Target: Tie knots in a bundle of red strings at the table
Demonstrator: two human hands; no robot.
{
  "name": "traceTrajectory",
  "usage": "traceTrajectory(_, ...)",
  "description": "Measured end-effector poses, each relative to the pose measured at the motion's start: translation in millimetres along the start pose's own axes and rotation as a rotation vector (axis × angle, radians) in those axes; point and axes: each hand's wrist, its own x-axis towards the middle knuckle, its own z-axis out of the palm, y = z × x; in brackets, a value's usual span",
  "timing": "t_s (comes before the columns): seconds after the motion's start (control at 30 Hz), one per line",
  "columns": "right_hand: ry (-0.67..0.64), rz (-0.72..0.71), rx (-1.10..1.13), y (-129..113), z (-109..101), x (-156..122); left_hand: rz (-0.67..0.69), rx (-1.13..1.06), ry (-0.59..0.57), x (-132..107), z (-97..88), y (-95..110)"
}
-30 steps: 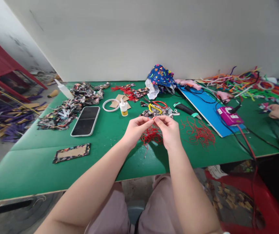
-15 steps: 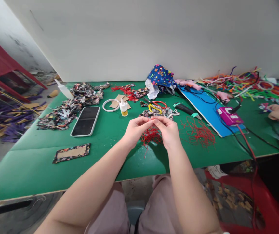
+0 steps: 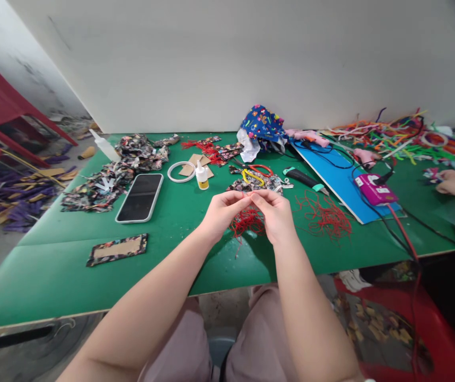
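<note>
The thumbs and forefingers of both hands meet tip to tip, clamped on a short bit of red string (image 3: 244,194) that barely shows between them. On the left hand (image 3: 220,215), the thumb lies straight along the forefinger and points to the right; the other fingers are tucked out of sight behind. The right hand (image 3: 275,215) mirrors it, its thumb reaching leftward so that the tips touch. Both hands are held with their backs turned outward and the wrists nearly straight. Below and between them is a tangle of red thread (image 3: 247,223); whether any of it hangs from the fingers cannot be told.

The left forearm (image 3: 167,284) slants up from the lower left and the right forearm (image 3: 301,286) rises more steeply, both passing over the near edge of the green table (image 3: 195,254). Just beyond the fingertips lie pliers (image 3: 253,176) on patterned cloth (image 3: 239,184). A second heap of thread (image 3: 331,217) is to the right, near a cutter (image 3: 304,180). At the far right, a co-worker's hand (image 3: 452,183) reaches in.
</note>
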Motion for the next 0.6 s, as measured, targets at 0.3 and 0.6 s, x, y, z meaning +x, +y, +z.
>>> traceTrajectory(0.3, 0.072, -0.038, 0.035, -3.6, -10.2, 4.5, 0.027, 0.074, 0.025, 4.3, -5.0, -6.4)
traceTrajectory(0.6, 0.126, -0.081, 0.153, -17.4, -24.6, 6.9, 0.098, 0.554, 0.109, 12.6, -16.2, -15.6)
